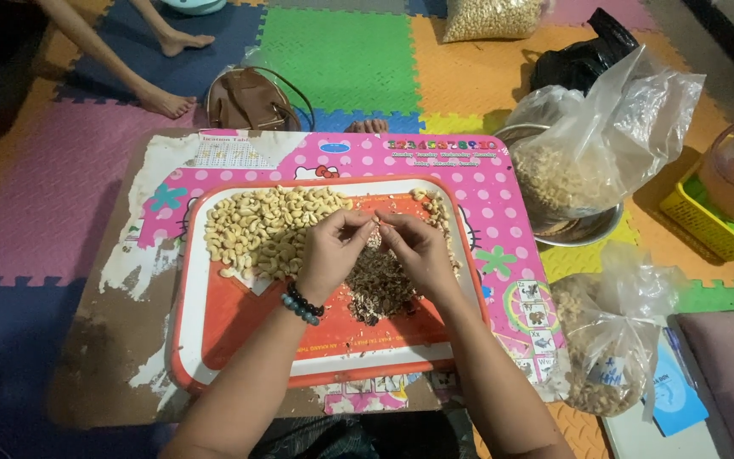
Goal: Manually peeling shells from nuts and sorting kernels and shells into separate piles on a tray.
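Note:
My left hand (333,249) and my right hand (419,246) meet over the middle of an orange and white tray (239,340), fingertips pinched together on one small cashew nut (376,220). A beaded bracelet sits on my left wrist. A heap of pale peeled cashews (261,225) fills the tray's far left part. Directly under my hands lies a dark pile of peeled skins (377,285). A thin strip of nuts (437,208) runs along the tray's far right side.
The tray rests on a low pink table (486,170) with a worn brown left part. A metal bowl with a clear bag of nuts (592,144) stands right, a tied bag (609,340) nearer. Another person's bare feet (167,102), a brown handbag (248,100) and a yellow basket (707,221) lie about.

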